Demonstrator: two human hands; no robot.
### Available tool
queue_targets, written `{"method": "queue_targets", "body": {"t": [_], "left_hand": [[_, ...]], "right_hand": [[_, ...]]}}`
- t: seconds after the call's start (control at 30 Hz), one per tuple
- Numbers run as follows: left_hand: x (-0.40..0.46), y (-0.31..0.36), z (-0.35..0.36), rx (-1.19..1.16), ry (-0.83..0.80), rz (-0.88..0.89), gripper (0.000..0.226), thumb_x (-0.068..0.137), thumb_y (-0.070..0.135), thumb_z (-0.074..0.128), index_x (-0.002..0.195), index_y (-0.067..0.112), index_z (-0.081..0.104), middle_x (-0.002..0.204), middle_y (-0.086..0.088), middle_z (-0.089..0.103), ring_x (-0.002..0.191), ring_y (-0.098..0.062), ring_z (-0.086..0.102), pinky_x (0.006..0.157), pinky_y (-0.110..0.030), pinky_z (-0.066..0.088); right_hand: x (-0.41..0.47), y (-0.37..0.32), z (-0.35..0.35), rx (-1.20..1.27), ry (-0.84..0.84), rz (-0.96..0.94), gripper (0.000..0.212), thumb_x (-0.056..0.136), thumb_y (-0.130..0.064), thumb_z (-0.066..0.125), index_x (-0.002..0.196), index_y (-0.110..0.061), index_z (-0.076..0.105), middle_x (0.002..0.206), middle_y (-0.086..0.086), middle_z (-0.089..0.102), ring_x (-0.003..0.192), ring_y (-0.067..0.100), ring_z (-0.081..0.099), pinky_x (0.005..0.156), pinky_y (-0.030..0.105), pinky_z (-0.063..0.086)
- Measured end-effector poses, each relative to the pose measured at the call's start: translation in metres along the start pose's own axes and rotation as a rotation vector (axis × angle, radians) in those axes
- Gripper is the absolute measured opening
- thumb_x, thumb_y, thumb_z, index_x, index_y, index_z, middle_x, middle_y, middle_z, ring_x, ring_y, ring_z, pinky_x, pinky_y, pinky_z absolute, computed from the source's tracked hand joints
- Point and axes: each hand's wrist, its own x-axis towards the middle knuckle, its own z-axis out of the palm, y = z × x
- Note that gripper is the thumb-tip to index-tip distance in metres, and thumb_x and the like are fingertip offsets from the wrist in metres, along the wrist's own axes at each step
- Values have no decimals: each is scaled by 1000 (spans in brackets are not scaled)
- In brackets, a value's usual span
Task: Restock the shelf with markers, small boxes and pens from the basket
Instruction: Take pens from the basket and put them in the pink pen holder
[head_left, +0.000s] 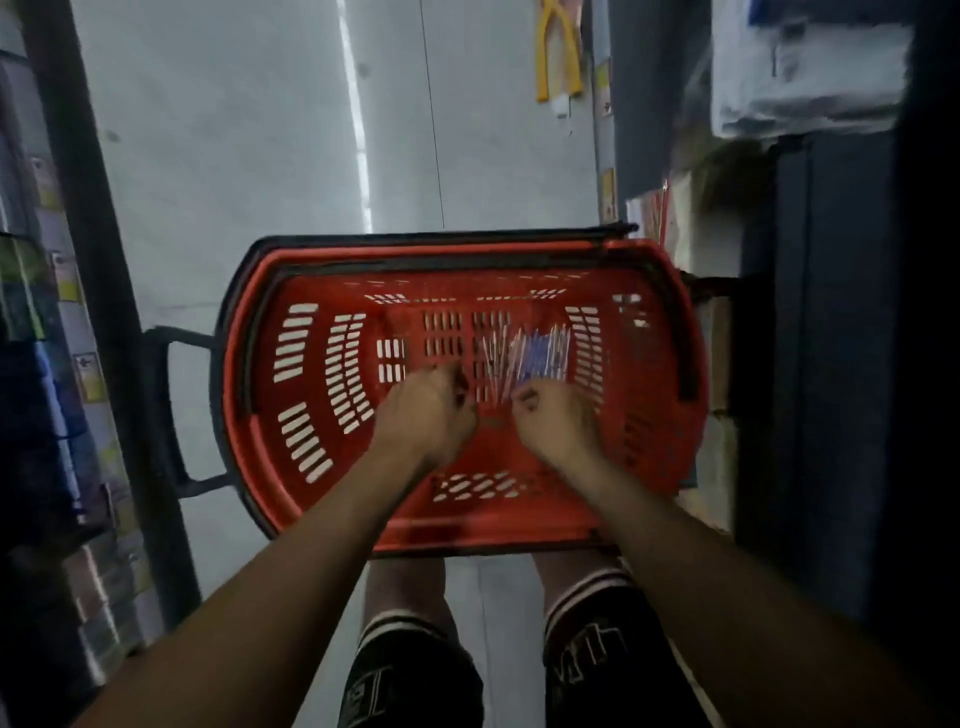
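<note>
A red plastic basket (291, 374) with slotted walls sits on the floor in front of my legs. On its bottom, right of centre, lie several clear pens with blue caps (535, 353). Both my hands reach down into the basket. My right hand (553, 418) has its fingers curled at the near ends of the pens and seems to grip them. My left hand (428, 408) is beside it on the left, fingers curled; something small and dark shows at its fingertips, but blur hides what it is.
A dark shelf unit (78, 260) with stacked packs and price tags stands on the left. Another dark shelf (810, 415) with boxes and white packs lines the right. The pale tiled aisle floor (260, 130) runs ahead. A black pull handle (166, 410) sticks out from the basket's left side.
</note>
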Motion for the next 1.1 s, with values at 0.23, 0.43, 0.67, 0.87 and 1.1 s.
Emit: {"method": "queue_targets", "body": {"t": [0.23,0.43,0.67,0.87,1.1], "left_hand": [[91,-54,80,-181,-112,-206,35,87,40,51,110,21,68,106,-8,75,95,-30,72,88,-44,61],[124,-81,119,-287,-95,-292,45,74,43,45,101,18,72,94,-11,76,87,-32,73,81,-44,61],[135,-86,133,-525,-81,-377,23,88,31,54,84,16,71,75,0,73,73,-21,70,67,-31,56],[145,-83,136,-864,71,-321,27,108,29,52,95,14,70,84,-4,76,76,-7,71,75,-29,58],[142,-97,140,-843,131,-386,34,111,38,43,135,24,62,122,2,72,113,-18,68,104,-42,54]], "right_hand": [[113,28,103,-64,49,153,20,94,-28,62,97,-20,80,97,7,77,91,30,73,81,36,61],[148,33,146,-301,248,240,22,93,-30,68,93,-10,78,91,14,76,91,34,74,74,36,59],[146,39,149,-154,233,143,25,88,-36,66,87,-15,79,80,6,76,79,28,73,59,24,44],[122,31,135,48,-75,-126,12,83,-18,70,71,-19,68,65,-2,68,66,21,66,66,35,56],[160,28,147,-325,182,124,29,98,-39,64,89,-13,74,83,7,73,78,27,72,59,29,48]]}}
